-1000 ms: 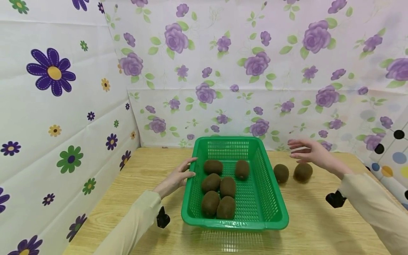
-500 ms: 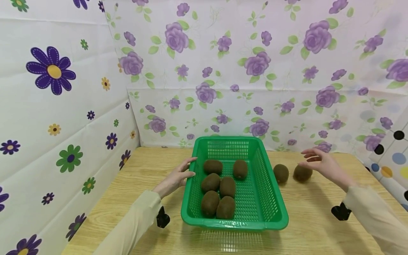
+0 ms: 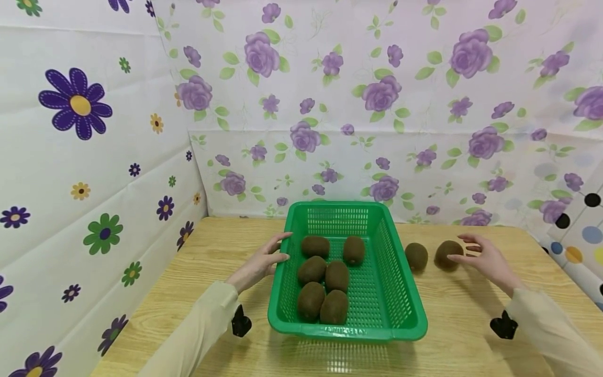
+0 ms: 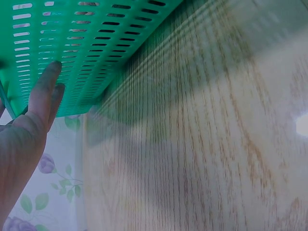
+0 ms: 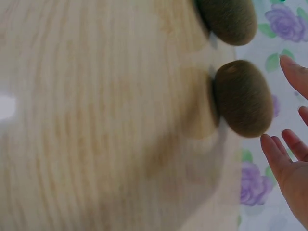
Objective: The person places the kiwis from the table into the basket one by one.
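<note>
A green plastic basket (image 3: 386, 335) stands on the wooden table with several brown kiwis (image 3: 311, 301) inside, mostly along its left half. My left hand (image 3: 256, 267) holds the basket's left rim, thumb and index finger lapping over the edge. In the left wrist view, other fingers (image 4: 43, 94) lie against the slotted outer wall. Right of the basket, two more kiwis rest on the table: a nearer one (image 3: 416, 257) and a farther one (image 3: 449, 255). My right hand (image 3: 487, 262) is spread just right of the farther kiwi, thumb overlapping it in the head view, palm holding nothing.
The wooden table (image 3: 188, 293) ends at a flowered cloth backdrop (image 3: 330, 173) behind the basket. Another flowered cloth (image 3: 141, 209) hangs along the left side, and a dotted one (image 3: 584, 235) on the right.
My right hand has moved rightward and down from above the two loose kiwis to beside the farther one. The upper right kiwi in the basket has shifted slightly left. My left hand stays put.
</note>
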A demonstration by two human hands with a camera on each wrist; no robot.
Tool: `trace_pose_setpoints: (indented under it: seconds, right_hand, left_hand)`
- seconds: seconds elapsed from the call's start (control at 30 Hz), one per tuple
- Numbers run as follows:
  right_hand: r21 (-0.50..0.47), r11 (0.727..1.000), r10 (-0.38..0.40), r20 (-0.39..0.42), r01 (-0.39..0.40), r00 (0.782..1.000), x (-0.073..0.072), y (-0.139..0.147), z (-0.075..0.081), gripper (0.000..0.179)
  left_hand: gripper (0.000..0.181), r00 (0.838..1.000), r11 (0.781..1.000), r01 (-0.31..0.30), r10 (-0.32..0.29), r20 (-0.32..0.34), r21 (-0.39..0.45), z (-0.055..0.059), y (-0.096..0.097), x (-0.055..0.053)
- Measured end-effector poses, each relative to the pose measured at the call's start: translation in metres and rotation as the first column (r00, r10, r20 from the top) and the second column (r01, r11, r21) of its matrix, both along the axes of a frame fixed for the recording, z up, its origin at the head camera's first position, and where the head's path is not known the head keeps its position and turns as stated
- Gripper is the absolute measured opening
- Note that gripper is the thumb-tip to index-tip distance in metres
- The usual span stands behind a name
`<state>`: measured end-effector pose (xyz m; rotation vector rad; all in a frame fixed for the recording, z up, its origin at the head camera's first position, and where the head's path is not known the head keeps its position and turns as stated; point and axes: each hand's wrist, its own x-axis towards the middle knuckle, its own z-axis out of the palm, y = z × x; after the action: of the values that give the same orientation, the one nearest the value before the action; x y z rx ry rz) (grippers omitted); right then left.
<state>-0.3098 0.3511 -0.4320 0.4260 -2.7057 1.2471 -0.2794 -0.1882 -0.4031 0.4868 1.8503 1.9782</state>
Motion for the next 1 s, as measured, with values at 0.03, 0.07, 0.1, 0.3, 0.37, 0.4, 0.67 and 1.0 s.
trace_pose_setpoints:
  seconds: [0.03, 0.07, 0.1, 0.3, 0.37, 0.4, 0.67, 1.0]
  right_hand:
    - [0.002, 1.000, -0.006, -0.001, 0.006, 1.000, 0.000, 0.001, -0.002, 0.070]
    - [0.005, 1.000, -0.011, 0.001, 0.011, 1.000, 0.000, 0.001, -0.003, 0.071]
    - [0.005, 1.000, -0.017, 0.005, 0.017, 1.000, 0.000, 0.001, -0.005, 0.072]
    - [-0.037, 0.999, -0.025, 0.097, 0.029, 0.995, 0.001, 0.004, -0.012, 0.082]
    - [-0.055, 0.998, -0.019, 0.123, 0.026, 0.992, 0.000, 0.005, -0.014, 0.084]
    - [-0.063, 0.998, -0.016, 0.131, 0.024, 0.991, 0.000, 0.006, -0.016, 0.085]
    - [-0.098, 0.995, 0.007, 0.183, 0.011, 0.983, -0.007, 0.007, -0.022, 0.088]
    - [-0.095, 0.995, -0.020, 0.227, 0.042, 0.974, -0.010, 0.001, -0.024, 0.090]
  left_hand:
    - [0.059, 1.000, 1.000, -0.002, 0.002, -0.006, -0.004, -0.001, 0.000, 0.000]
    - [0.058, 1.000, 1.000, -0.002, 0.002, -0.011, -0.006, -0.002, 0.000, -0.001]
    - [0.058, 1.000, 1.000, -0.001, 0.001, -0.016, -0.008, -0.002, 0.000, -0.001]
    - [0.058, 1.000, 1.000, -0.001, 0.000, -0.029, -0.024, -0.003, -0.001, 0.000]
    - [0.058, 1.000, 0.999, -0.003, 0.002, -0.029, -0.032, -0.003, -0.002, 0.000]
    - [0.058, 1.000, 0.999, -0.005, 0.004, -0.027, -0.034, -0.003, -0.002, 0.000]
    - [0.057, 1.000, 1.000, 0.000, 0.000, -0.022, -0.028, -0.001, -0.001, 0.000]
    - [0.061, 0.999, 0.999, 0.036, -0.036, -0.004, -0.015, 0.014, 0.001, 0.010]
